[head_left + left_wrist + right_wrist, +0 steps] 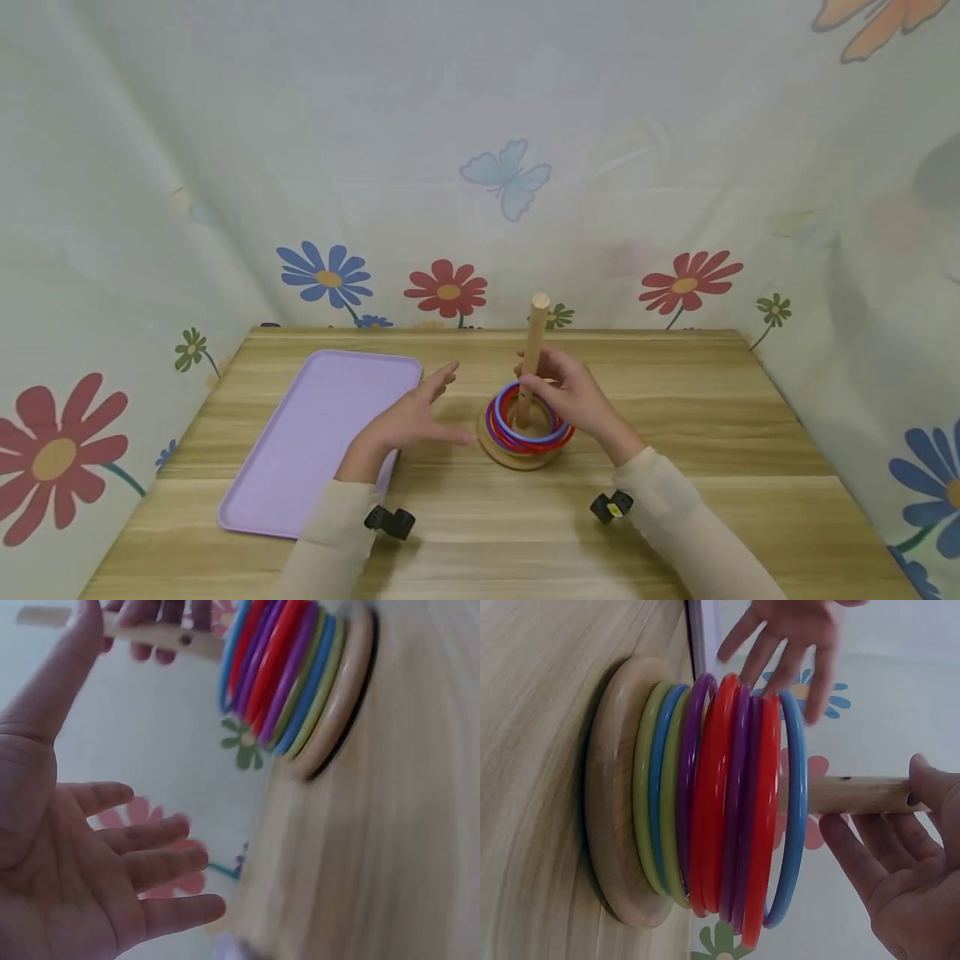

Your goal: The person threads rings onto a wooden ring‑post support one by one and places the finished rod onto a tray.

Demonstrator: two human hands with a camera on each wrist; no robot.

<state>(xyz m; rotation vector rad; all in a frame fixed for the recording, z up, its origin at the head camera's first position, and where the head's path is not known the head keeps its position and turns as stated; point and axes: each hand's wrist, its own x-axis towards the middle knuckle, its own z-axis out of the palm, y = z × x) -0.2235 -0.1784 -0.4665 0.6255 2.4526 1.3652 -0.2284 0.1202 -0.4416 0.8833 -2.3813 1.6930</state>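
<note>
A wooden post [537, 329] rises from a round wooden base [611, 802] on the table. Stacked around it are several thin rings [712, 795] in green, blue, purple and red, with a light blue ring [799, 772] on top. My right hand [570, 392] holds the post just above the rings, thumb on one side and fingers on the other. To the left of the stack, my left hand [411, 421] is spread with fingers extended, holding nothing. Its palm and straight fingers show in the left wrist view.
A light purple tray [315, 442] lies on the left of the wooden table [720, 417], partly behind the left forearm. A flowered cloth [360, 167] hangs behind the table and along both sides. Each sleeve carries a small black wrist camera [390, 522].
</note>
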